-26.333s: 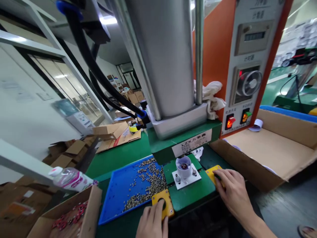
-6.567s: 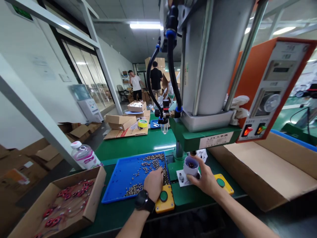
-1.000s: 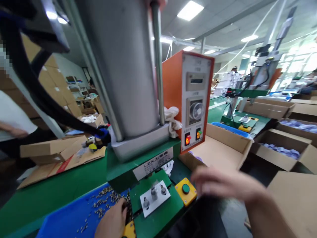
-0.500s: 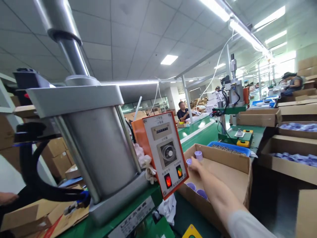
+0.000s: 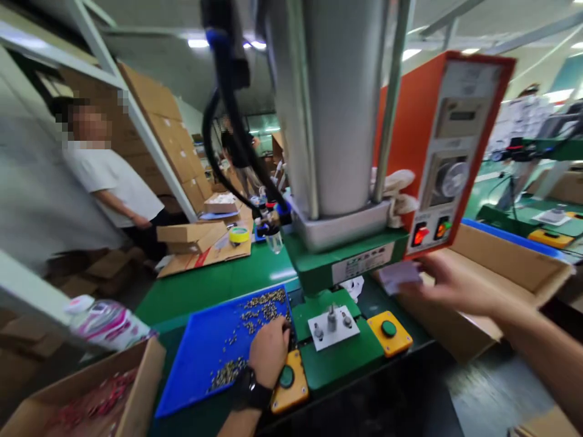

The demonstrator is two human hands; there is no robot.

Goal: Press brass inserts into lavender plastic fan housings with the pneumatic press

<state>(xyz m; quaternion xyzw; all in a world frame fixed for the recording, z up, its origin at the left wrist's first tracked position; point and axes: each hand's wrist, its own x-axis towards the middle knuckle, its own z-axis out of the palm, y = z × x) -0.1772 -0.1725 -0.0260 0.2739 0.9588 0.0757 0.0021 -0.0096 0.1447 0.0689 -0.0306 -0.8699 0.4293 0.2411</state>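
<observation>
Left hand (image 5: 269, 347): curled over metal parts (image 5: 269, 297), grip unclear | Right hand (image 5: 441, 280): gripping lilac cup (image 5: 399, 277)

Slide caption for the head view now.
Left hand at the blue tray of metal parts, right hand holding a blurred lilac piece.

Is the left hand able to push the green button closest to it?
Probably yes: the left hand is over the edge of the blue tray, with the green button just beside it. Nothing seems to cover that button.
</observation>
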